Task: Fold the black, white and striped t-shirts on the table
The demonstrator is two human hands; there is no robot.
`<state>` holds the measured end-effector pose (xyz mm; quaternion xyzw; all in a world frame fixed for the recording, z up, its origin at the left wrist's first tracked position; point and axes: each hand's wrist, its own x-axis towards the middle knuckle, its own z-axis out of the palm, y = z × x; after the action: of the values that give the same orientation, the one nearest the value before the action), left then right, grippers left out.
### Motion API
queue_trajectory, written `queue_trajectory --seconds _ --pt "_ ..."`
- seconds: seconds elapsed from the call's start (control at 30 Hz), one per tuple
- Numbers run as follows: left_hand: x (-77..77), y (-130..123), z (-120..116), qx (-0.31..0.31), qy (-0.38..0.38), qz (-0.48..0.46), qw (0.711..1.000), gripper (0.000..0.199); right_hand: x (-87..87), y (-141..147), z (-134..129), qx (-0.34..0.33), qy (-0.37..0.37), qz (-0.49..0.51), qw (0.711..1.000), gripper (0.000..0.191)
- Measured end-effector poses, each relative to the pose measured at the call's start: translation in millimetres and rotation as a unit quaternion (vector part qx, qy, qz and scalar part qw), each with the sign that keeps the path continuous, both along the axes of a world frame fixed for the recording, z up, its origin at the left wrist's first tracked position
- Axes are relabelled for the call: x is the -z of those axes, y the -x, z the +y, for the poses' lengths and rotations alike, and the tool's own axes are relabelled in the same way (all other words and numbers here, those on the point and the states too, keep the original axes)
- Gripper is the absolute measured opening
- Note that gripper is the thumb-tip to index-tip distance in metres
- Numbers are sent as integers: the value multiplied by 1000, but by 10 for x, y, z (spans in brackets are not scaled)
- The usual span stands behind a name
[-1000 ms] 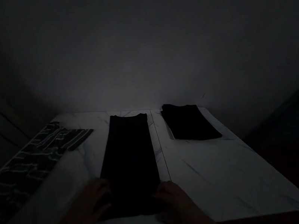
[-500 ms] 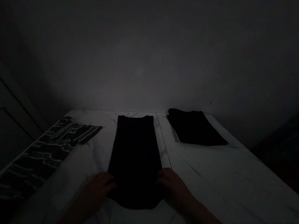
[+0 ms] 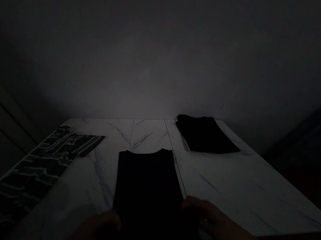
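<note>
Along the near edge of the marble-patterned desk (image 3: 246,190), touching a long black garment (image 3: 149,191) from both sides, left hand (image 3: 93,229) reaching low at its left edge, right hand (image 3: 211,221) pressing in at its right edge. Curling the right fingers (image 3: 198,209) against the cloth, too dim for telling clenched from released; losing the left fingers (image 3: 111,219) in shadow, so no telling their state either. Lying lengthwise from the near edge toward the middle of the desk, the long black garment running just beside a thin dark seam (image 3: 169,135) in the desktop. Sitting near the far edge, toward the right, a folded black garment (image 3: 205,134). Stretching along the left edge, well apart from the hands, a patterned dark cloth (image 3: 39,170) with pale streaks.
</note>
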<state>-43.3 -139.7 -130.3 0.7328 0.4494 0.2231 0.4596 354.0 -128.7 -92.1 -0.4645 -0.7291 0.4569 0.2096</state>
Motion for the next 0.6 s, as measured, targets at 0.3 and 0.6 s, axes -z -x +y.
queue_trajectory --seconds 0.3,0.6 --pt "31 -537 1874 -281 -91 76 952 10 433 575 1545 271 -99 -208 935 24" --pt "291 -497 1833 -313 -171 141 924 24 506 611 1546 295 -94 -266 913 25"
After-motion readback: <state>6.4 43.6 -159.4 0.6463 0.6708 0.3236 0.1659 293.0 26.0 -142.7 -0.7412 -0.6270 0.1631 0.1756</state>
